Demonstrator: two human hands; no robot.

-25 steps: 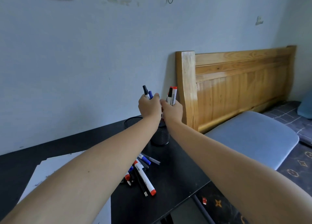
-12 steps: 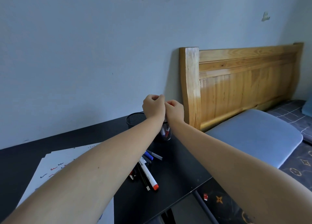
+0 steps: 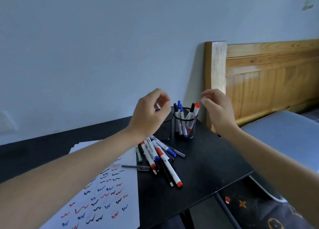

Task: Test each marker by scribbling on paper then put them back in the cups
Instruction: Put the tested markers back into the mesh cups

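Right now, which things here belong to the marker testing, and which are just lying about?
Part of the job: mesh cup of markers, second mesh cup, loose markers, scribbled paper.
Just lying about: wooden headboard, grey cushion.

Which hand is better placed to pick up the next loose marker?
Left, probably: the left hand hangs empty nearest the pile; the right hand is right of the cup, farther off.

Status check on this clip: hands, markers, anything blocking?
Both empty: left hand, right hand, raised either side of the mesh cup. It holds markers. Loose pile lies on table by scribbled paper. Nothing blocks.
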